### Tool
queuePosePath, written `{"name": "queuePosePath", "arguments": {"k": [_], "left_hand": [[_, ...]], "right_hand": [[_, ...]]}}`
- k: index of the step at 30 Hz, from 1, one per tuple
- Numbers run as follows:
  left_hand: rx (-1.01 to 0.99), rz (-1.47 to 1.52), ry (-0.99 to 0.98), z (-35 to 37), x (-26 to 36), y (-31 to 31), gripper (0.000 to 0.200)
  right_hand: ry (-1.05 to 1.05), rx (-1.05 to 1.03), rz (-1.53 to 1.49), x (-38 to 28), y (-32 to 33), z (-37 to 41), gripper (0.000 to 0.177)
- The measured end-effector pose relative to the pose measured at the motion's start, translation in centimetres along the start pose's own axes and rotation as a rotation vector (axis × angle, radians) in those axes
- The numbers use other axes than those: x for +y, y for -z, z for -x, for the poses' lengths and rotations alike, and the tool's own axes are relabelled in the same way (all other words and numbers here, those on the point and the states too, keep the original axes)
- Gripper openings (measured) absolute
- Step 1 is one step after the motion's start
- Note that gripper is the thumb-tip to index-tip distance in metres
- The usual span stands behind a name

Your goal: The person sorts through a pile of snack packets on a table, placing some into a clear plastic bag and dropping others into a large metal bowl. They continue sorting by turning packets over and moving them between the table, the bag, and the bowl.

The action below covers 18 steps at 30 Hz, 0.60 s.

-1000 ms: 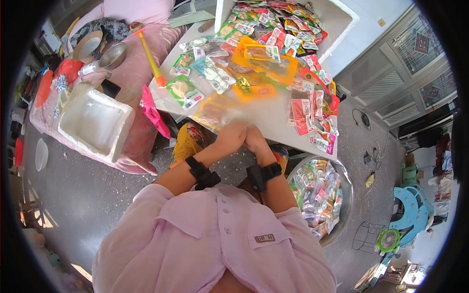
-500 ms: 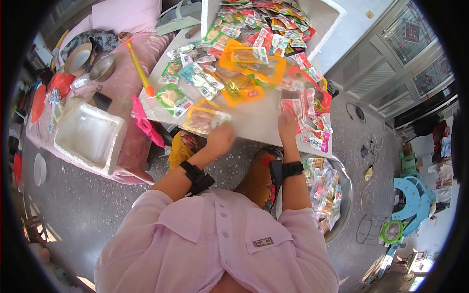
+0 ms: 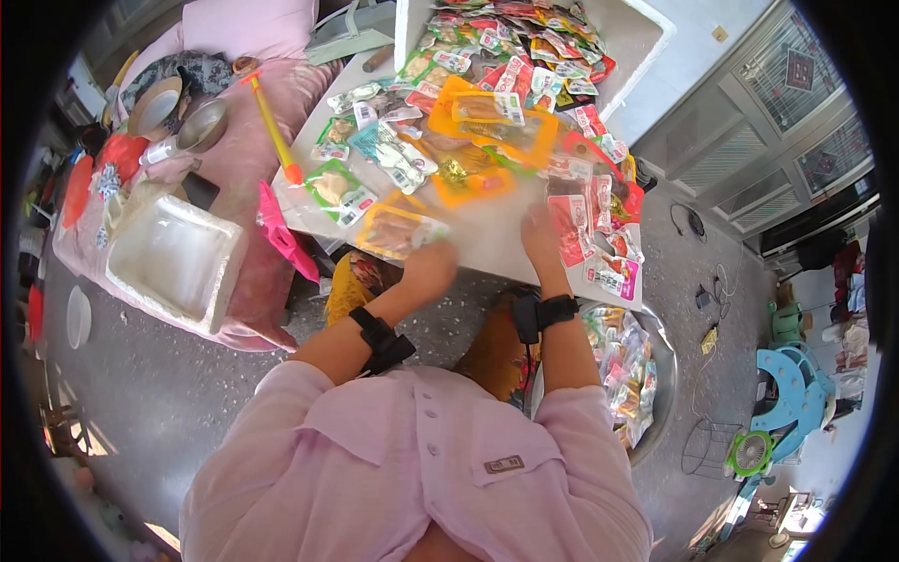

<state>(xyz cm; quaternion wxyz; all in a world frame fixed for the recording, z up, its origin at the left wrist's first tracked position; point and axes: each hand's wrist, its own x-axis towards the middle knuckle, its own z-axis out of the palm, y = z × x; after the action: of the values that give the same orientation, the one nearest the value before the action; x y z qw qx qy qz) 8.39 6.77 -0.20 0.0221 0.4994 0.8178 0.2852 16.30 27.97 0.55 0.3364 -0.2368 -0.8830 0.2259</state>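
Note:
My left hand [image 3: 431, 271] is at the table's front edge, closed at the right end of a yellow-edged clear food packet [image 3: 397, 230]. Over the bare front part of the white table [image 3: 487, 229] is my right hand [image 3: 540, 232], blurred by motion, its fingers hidden. Just right of it lie red-and-white packets [image 3: 571, 225]. Large orange packets [image 3: 482, 108] lie mid-table, with a green packet [image 3: 333, 187] and a pale blue one [image 3: 393, 155] to the left. Both wrists wear black bands.
A white foam box [image 3: 646, 42] full of packets stands at the back. Below the table's right corner is a metal basin [image 3: 667, 375] of packets. On the left, a pink-covered bed [image 3: 248, 140] holds an empty foam box [image 3: 178, 262] and bowls. A yellow stick [image 3: 273, 126] crosses the bed's edge.
My right hand has moved slightly left, away from the red-and-white packets. My left hand stays by the yellow-edged packet. The whole view has shifted a little.

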Motion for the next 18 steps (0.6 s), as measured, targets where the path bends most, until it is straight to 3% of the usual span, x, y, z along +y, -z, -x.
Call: {"name": "queuePosePath", "arguments": {"k": [5,11,17,18], "left_hand": [[-0.001,0.025,0.005,-0.1,0.4,0.5,0.01],[0.008,0.014,0.001,0.1,0.6,0.6,0.012],[0.017,0.047,-0.005,0.2,0.5,0.7,0.017],[0.002,0.046,-0.006,0.2,0.4,0.7,0.017]], "right_hand": [[0.191,0.025,0.044,-4.9,-1.2,-3.7,0.02],[0.182,-0.274,0.299,-9.2,-6.3,-6.7,0.025],[0.187,-0.577,0.501,-10.5,-6.3,-5.8,0.03],[0.193,-0.551,0.5,-10.0,-6.3,-5.5,0.031]]}}
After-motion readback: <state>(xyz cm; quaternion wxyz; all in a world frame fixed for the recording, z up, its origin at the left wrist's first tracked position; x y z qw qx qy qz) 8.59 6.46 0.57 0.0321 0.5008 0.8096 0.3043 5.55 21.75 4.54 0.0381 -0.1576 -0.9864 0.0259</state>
